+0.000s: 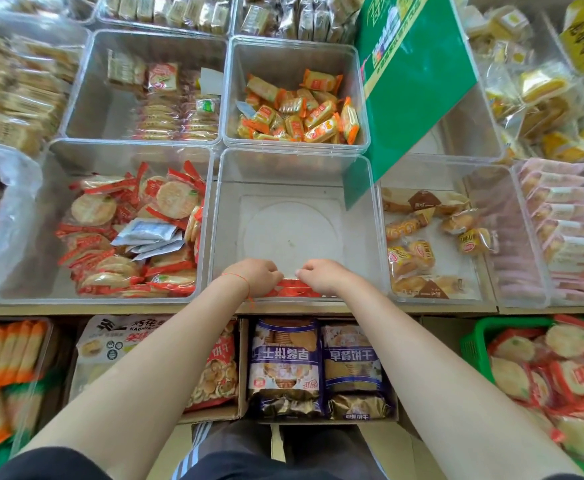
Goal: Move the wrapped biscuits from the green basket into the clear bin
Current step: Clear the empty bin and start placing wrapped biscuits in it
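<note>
The clear bin (294,174) stands in the middle of the shelf, its floor bare except along the near wall. There my left hand (257,276) and my right hand (323,276) both reach in, fingers curled over a row of red-wrapped biscuits (292,288) that stand on edge. The hands hide most of that row. At the lower right, the green basket (481,336) holds several round biscuits (557,368) in red wrappers.
A clear bin of the same red-wrapped biscuits (131,233) sits to the left, one of small cakes (425,237) to the right, one of orange packs (297,112) behind. A green sign (412,88) leans over the back right corner. Boxed packs (315,365) sit below the shelf.
</note>
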{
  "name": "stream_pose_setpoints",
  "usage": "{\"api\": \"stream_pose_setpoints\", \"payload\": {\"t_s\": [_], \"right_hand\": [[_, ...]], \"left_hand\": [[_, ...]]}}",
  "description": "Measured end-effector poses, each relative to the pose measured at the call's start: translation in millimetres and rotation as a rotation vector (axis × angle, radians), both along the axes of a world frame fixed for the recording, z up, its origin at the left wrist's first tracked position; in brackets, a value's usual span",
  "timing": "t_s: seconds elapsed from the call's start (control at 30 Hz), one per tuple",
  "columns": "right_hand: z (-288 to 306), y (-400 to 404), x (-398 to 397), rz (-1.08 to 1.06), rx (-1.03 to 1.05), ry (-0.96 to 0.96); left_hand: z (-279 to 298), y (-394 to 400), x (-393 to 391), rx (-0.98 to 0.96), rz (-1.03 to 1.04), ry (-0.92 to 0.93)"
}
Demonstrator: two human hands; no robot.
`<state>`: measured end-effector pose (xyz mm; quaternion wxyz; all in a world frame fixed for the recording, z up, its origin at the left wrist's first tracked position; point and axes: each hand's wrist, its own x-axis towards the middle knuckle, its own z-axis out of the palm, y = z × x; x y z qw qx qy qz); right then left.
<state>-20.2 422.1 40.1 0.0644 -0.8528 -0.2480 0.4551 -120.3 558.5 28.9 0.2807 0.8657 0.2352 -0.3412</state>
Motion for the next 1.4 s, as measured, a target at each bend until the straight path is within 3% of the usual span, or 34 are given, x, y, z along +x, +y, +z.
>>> {"api": "stream_pose_setpoints", "payload": {"t_s": [0.27, 0.4, 0.47, 0.6, 0.7, 0.83, 1.0, 1.23, 1.4], "right_hand": [[11, -4, -9, -0.021, 0.007, -0.023], [22, -23, -11, -0.112, 0.085, -0.082], [33, -41, -12, -0.203, 0.249, -0.188], [54, -95, -10, -0.458, 0.636, -0.394], [51, -142, -9, -0.610, 0.738, -0.355], [24, -220, -3, -0.627, 0.755, -0.262], [-26, -365, 44, -0.526, 0.581, -0.212], [-58, -555, 116, -0.520, 0.193, -0.176], [-79, -595, 122, -0.194, -0.131, -0.031]], "left_hand": [[12, -5, -4, -0.069, -0.068, 0.042], [17, -17, 0, 0.009, -0.041, -0.036], [27, -32, 5, 0.081, -0.003, -0.178], [54, -83, 21, 0.178, 0.183, -0.688], [71, -137, 29, 0.160, 0.260, -0.845], [62, -229, 47, 0.202, 0.392, -0.792], [17, -372, 80, 0.141, 0.455, -0.609], [-19, -534, 128, -0.214, 0.185, -0.137], [-34, -578, 133, -0.198, 0.154, 0.028]]}}
